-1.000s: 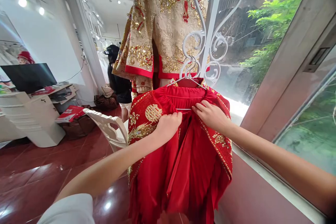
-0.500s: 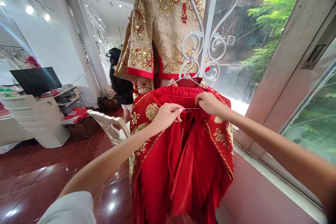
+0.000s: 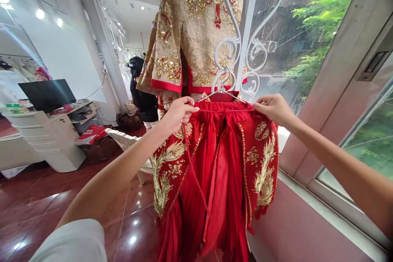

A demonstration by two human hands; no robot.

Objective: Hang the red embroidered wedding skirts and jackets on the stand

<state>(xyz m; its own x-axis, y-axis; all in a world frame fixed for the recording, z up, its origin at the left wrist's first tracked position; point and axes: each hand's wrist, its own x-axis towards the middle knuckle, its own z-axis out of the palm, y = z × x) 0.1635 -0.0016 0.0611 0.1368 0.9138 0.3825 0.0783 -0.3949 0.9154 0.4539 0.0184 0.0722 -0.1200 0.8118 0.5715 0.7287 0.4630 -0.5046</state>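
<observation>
A red pleated skirt [image 3: 215, 163] with gold embroidered panels hangs from a wire hanger [image 3: 221, 92] hooked on a white scrolled metal stand [image 3: 242, 49]. My left hand [image 3: 178, 114] is closed on the left end of the skirt's waistband. My right hand [image 3: 274, 108] pinches the right end of the waistband, holding it stretched wide. A thin red cord [image 3: 193, 168] dangles from below my left hand. Above the skirt hangs a gold and red embroidered jacket [image 3: 190, 28].
A white plastic chair [image 3: 125, 141] stands just left of the skirt. A white desk [image 3: 46, 135] with a dark monitor [image 3: 47, 94] is at the far left. A person in black [image 3: 143, 94] stands behind. A window and pink sill [image 3: 322, 208] run along the right.
Both hands moved apart from the middle of the waistband to its two ends and rose slightly. The skirt front is now spread wide, showing more gold embroidery.
</observation>
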